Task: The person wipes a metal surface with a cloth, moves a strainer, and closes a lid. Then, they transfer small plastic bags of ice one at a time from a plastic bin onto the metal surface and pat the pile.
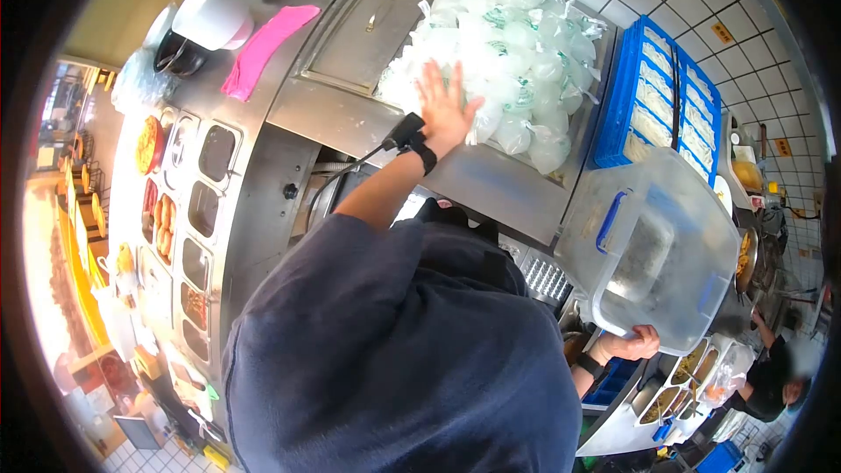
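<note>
My left hand [445, 109] lies with its fingers spread on the near edge of a large heap of tied plastic bags [499, 52]. The bags are pale and translucent, with green print on some, and stand on a steel counter. A black wristband with a small device and a cable is on that wrist. My right hand [632, 344] is closed on the rim of a large clear plastic bin [648, 245]. The bin is tilted with its open side toward me, shows a blue handle clip, and has nothing visible inside.
Blue crates [653, 96] of white packs stand behind the bin. On the left are a pink cloth [267, 48], a white tub [213, 13] and several steel food pans [203, 210]. A co-worker [775, 377] stands at the far right near more food pans [679, 385].
</note>
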A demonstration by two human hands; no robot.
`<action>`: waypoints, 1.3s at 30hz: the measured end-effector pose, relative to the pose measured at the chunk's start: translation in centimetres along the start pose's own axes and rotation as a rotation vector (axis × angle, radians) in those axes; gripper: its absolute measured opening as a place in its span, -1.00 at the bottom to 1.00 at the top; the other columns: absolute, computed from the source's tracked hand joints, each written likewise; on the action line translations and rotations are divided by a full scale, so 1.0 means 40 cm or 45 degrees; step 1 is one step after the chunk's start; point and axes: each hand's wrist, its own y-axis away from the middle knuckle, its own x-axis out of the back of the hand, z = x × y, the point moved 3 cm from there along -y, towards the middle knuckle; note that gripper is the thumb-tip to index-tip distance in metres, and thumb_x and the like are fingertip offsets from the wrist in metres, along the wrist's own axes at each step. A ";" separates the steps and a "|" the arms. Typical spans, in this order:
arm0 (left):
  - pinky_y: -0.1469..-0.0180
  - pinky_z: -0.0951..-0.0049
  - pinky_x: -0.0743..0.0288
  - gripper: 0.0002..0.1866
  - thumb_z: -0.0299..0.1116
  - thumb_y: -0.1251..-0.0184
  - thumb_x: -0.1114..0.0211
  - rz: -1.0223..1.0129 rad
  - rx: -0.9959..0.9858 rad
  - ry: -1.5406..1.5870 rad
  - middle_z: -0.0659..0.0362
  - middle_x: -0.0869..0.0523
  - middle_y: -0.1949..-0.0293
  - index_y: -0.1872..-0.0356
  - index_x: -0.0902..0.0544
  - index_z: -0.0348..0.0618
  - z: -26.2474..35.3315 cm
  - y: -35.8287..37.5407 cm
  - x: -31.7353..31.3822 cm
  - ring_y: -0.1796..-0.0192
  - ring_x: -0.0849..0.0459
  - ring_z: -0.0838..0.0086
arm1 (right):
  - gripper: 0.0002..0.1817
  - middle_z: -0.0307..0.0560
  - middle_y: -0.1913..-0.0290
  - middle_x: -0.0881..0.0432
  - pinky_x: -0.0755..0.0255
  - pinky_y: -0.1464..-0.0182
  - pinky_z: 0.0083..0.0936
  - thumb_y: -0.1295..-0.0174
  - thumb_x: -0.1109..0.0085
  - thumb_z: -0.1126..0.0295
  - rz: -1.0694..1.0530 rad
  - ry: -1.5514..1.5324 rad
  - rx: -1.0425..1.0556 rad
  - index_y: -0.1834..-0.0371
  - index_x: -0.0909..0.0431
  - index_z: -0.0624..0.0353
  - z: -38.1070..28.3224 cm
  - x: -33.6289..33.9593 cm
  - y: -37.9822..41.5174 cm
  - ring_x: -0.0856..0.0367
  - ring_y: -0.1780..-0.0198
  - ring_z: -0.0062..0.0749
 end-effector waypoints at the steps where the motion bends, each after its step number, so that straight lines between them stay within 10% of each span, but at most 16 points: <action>1: -0.36 -0.08 0.38 -0.13 0.19 -0.19 -0.04 0.075 0.085 0.002 -0.37 0.17 -0.34 -0.39 0.07 -0.07 -0.045 -0.005 -0.011 -0.41 0.26 -0.15 | -0.59 -0.09 0.55 -0.45 -0.18 0.24 -0.33 -0.23 0.34 0.20 -0.011 0.028 0.014 0.67 -0.36 0.18 -0.004 0.001 0.000 -0.40 0.41 -0.23; 5: -0.35 -0.09 0.37 -0.08 0.21 -0.17 -0.06 0.309 0.473 -0.098 -0.38 0.17 -0.33 -0.40 0.12 -0.07 -0.204 -0.036 -0.023 -0.40 0.27 -0.18 | -0.59 -0.10 0.54 -0.44 -0.17 0.21 -0.32 -0.22 0.34 0.20 -0.040 0.026 -0.032 0.67 -0.35 0.18 -0.011 0.005 0.013 -0.39 0.40 -0.22; 21: -0.34 -0.14 0.39 -0.32 0.02 -0.28 0.03 0.114 0.371 -0.236 -0.16 -0.02 -0.36 -0.30 -0.16 -0.24 -0.171 -0.100 -0.086 -0.41 0.18 -0.08 | -0.67 -0.10 0.50 -0.42 -0.14 0.13 -0.28 -0.17 0.29 0.19 -0.150 0.168 0.008 0.62 -0.31 0.14 0.011 0.011 0.022 -0.39 0.32 -0.19; 39: -0.41 0.11 0.34 -0.29 -0.07 -0.15 -0.17 -0.375 -0.970 0.237 0.06 0.02 -0.41 -0.33 -0.18 0.02 0.318 0.093 -0.035 -0.46 0.15 0.26 | -0.90 -0.13 0.41 -0.43 -0.16 0.11 -0.35 0.05 -0.04 0.37 -0.246 0.199 -0.041 0.53 -0.34 0.09 0.034 0.023 0.045 -0.39 0.25 -0.22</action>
